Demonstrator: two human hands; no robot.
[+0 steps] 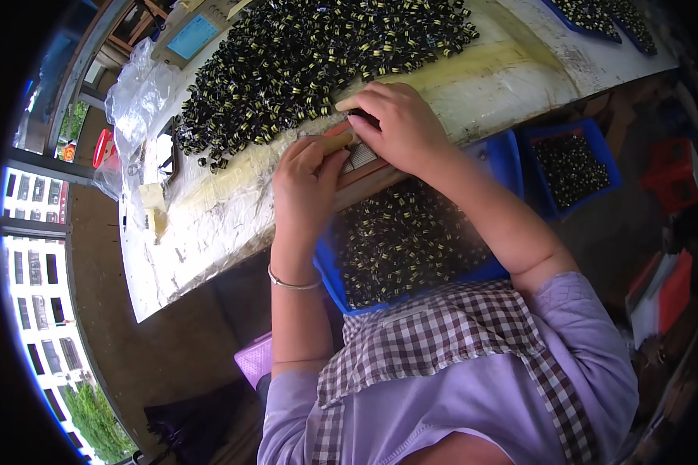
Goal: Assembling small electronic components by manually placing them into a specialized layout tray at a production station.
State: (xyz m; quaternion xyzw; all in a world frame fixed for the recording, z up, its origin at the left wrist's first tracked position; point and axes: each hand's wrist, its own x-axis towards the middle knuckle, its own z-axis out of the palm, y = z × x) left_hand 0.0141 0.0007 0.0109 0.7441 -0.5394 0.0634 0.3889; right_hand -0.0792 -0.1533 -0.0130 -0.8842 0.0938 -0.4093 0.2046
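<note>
The step in hand looks like fine fingertip work at a small wooden-edged board [366, 171], which lies between the left hand [302, 182] and the right hand [399, 128], at the desk's [233, 213] near edge. The fingers of both hands are bent and close together; whether they pinch a part, I cannot tell. From the hands, the heap of black-and-yellow parts [318, 70] sits at eleven o'clock, a filled blue tub [506, 164] at five. The next move seems to call for a light, steady pinch. At ten o'clock, a grey box [215, 29] has a blue panel; any print is too small to read.
</note>
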